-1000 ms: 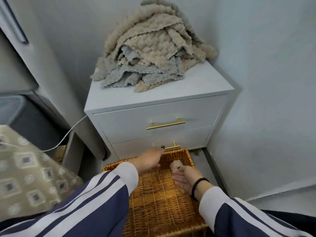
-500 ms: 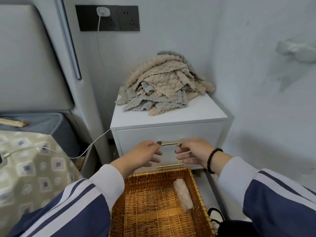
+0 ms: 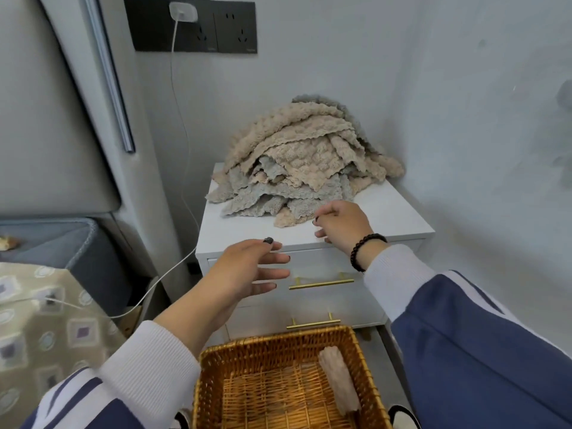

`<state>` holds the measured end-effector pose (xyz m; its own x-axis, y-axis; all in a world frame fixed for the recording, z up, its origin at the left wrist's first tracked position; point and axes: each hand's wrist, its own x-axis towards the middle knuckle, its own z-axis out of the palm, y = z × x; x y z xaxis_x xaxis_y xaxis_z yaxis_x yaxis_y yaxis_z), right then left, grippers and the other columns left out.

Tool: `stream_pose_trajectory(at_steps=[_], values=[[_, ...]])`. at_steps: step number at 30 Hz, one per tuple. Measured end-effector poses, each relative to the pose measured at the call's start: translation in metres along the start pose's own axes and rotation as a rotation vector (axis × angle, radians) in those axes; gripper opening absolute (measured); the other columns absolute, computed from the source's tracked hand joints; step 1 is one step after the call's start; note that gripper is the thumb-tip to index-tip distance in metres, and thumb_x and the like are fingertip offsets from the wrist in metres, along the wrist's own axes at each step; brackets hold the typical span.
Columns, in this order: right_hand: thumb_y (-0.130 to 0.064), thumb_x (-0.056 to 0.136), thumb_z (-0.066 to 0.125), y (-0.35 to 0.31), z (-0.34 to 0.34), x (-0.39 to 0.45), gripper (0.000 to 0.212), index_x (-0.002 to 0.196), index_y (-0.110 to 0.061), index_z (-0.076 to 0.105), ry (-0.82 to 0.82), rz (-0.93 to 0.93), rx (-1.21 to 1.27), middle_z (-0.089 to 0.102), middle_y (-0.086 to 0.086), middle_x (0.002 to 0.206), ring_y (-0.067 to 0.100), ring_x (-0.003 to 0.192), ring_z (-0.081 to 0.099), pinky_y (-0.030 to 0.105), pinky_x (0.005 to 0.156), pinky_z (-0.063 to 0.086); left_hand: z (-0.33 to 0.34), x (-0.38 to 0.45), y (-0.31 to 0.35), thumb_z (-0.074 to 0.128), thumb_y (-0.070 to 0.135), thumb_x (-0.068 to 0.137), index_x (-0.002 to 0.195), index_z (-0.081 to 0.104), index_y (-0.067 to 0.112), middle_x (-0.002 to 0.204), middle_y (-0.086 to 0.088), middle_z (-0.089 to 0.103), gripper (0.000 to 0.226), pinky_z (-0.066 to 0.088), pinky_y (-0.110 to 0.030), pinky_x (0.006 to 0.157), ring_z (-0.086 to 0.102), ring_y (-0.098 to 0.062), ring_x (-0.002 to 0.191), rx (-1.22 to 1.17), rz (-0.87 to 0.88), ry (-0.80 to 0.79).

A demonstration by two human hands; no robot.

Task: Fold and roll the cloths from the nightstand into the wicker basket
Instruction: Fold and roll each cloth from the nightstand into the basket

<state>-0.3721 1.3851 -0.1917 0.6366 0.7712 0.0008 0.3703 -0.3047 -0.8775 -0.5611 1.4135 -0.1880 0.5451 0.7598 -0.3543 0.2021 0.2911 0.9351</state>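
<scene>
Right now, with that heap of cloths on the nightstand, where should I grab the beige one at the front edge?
Pinch the loose beige corner sticking out from the pile, coming from the front. It lies flat on the nightstand, just beside the right hand, so it should slide out, though cloths above may drag.

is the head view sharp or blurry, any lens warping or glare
Head view: soft overall, the left hand and right hand slightly smeared; wide-angle bending shows on the grey padded headboard; light is even, no glare, with a mild sheen on the white nightstand top.
</scene>
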Motion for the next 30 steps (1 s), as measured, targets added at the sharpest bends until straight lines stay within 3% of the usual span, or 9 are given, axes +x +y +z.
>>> stream_pose_trajectory(at_steps=[3, 7, 10, 14, 18, 21, 23, 27, 30], values=[[-0.007, 0.09, 0.05, 0.0, 0.017, 0.019, 0.017, 0.101, -0.013, 0.062, 0.041, -0.124, -0.156, 0.057, -0.004, 0.091, 0.008, 0.077, 0.055, 0.011, 0.068, 0.046, -0.004, 0.005, 0.012, 0.043, 0.025, 0.102, 0.111, 0.062, 0.013, 0.101, -0.006, 0.074, 0.025, 0.053, -0.039, 0.086, 0.072, -0.023, 0.092, -0.103, -0.024, 0.031], [-0.005, 0.088, 0.052, -0.008, 0.047, 0.035, 0.023, 0.108, -0.012, 0.062, 0.072, -0.329, -0.238, 0.048, 0.005, 0.12, 0.018, 0.087, 0.054, 0.033, 0.087, 0.048, -0.007, 0.006, 0.024, 0.044, 0.025, 0.101, 0.111, 0.062, 0.013, 0.1, -0.005, 0.075, 0.024, 0.054, -0.037, 0.086, 0.072, -0.022, 0.091, -0.167, 0.005, 0.014], [-0.01, 0.088, 0.054, -0.018, 0.07, 0.048, 0.021, 0.104, -0.014, 0.068, 0.047, -0.467, -0.367, 0.041, 0.006, 0.137, 0.023, 0.119, 0.043, 0.035, 0.101, 0.038, -0.016, 0.004, 0.029, 0.045, 0.024, 0.1, 0.112, 0.062, 0.014, 0.1, -0.005, 0.075, 0.024, 0.054, -0.035, 0.084, 0.073, -0.021, 0.091, -0.183, 0.024, 0.018], [-0.018, 0.091, 0.048, -0.024, 0.078, 0.058, 0.027, 0.116, -0.012, 0.057, -0.045, -0.335, -0.717, 0.044, 0.005, 0.14, 0.029, 0.128, 0.034, 0.042, 0.104, 0.033, -0.028, 0.002, 0.03, 0.044, 0.025, 0.1, 0.113, 0.062, 0.015, 0.099, -0.003, 0.075, 0.024, 0.054, -0.035, 0.085, 0.073, -0.019, 0.091, -0.184, 0.034, 0.029], [-0.001, 0.078, 0.044, -0.04, 0.068, 0.057, 0.01, 0.082, -0.01, 0.041, 0.129, -0.428, -0.436, 0.05, 0.009, 0.107, 0.028, 0.104, 0.045, 0.045, 0.087, 0.041, -0.043, 0.001, 0.028, 0.044, 0.027, 0.1, 0.112, 0.063, 0.016, 0.097, -0.001, 0.076, 0.024, 0.054, -0.035, 0.085, 0.073, -0.017, 0.09, -0.175, 0.031, 0.062], [-0.001, 0.083, 0.044, -0.072, 0.046, 0.049, 0.033, 0.114, -0.006, 0.055, 0.281, -0.521, -0.182, 0.044, 0.001, 0.12, 0.023, 0.122, 0.04, 0.035, 0.106, 0.032, -0.051, 0.0, 0.027, 0.045, 0.026, 0.1, 0.111, 0.064, 0.016, 0.095, 0.0, 0.076, 0.024, 0.054, -0.033, 0.082, 0.073, -0.017, 0.089, -0.184, 0.016, 0.077], [-0.001, 0.089, 0.048, -0.088, 0.029, 0.042, 0.048, 0.136, -0.002, 0.045, 0.41, -0.546, -0.075, 0.037, 0.008, 0.143, 0.022, 0.138, 0.03, 0.028, 0.116, 0.022, -0.051, -0.001, 0.027, 0.045, 0.027, 0.1, 0.11, 0.064, 0.015, 0.095, -0.001, 0.076, 0.024, 0.054, -0.032, 0.08, 0.073, -0.017, 0.089, -0.193, 0.007, 0.08], [-0.006, 0.088, 0.057, -0.083, 0.014, 0.035, 0.049, 0.136, -0.001, 0.045, 0.387, -0.509, -0.161, 0.036, 0.01, 0.147, 0.02, 0.138, 0.032, 0.017, 0.11, 0.022, -0.044, -0.002, 0.028, 0.045, 0.027, 0.101, 0.111, 0.063, 0.015, 0.095, -0.001, 0.076, 0.025, 0.054, -0.033, 0.08, 0.073, -0.018, 0.089, -0.189, 0.003, 0.067], [-0.001, 0.085, 0.058, -0.076, 0.007, 0.024, 0.048, 0.132, 0.001, 0.048, 0.532, -0.613, -0.097, 0.041, 0.01, 0.142, 0.021, 0.134, 0.038, 0.026, 0.113, 0.029, -0.034, -0.003, 0.029, 0.044, 0.026, 0.1, 0.111, 0.063, 0.014, 0.096, -0.002, 0.076, 0.025, 0.054, -0.033, 0.082, 0.073, -0.019, 0.09, -0.172, 0.0, 0.042]])
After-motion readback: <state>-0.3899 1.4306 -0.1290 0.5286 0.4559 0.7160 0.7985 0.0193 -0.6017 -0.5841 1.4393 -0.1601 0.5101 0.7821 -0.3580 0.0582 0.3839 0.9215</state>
